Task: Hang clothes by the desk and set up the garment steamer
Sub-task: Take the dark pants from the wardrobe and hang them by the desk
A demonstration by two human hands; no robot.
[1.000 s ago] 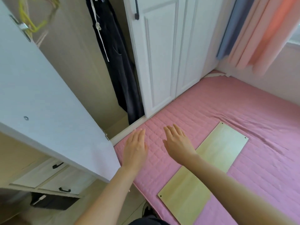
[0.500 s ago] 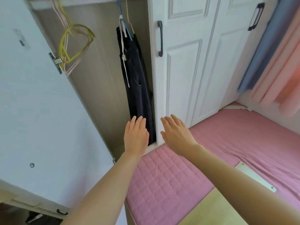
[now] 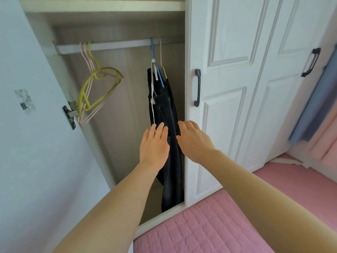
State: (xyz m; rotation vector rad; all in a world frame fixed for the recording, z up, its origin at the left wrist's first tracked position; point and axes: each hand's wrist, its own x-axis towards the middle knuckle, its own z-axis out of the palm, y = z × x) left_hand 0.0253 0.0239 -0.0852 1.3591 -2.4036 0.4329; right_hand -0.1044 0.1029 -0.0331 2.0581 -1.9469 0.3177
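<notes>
A dark garment (image 3: 168, 114) with a white drawstring hangs from a blue hanger (image 3: 155, 57) on the wardrobe rail (image 3: 116, 45). Both my arms reach up toward it. My left hand (image 3: 154, 145) is open, fingers spread, in front of the garment's left side. My right hand (image 3: 196, 141) is open too, just right of the garment and in front of the closed door's edge. Neither hand holds anything. No steamer is in view.
Several empty yellow and pink hangers (image 3: 96, 84) hang at the rail's left end. The open wardrobe door (image 3: 36, 143) stands at my left. Closed white doors with dark handles (image 3: 197, 87) are at the right. A pink quilted bed (image 3: 209, 229) lies below; curtains (image 3: 317, 114) hang at far right.
My view has tilted up from the bed to the wardrobe interior. Both hands have risen from over the bed edge to the level of the hanging dark garment.
</notes>
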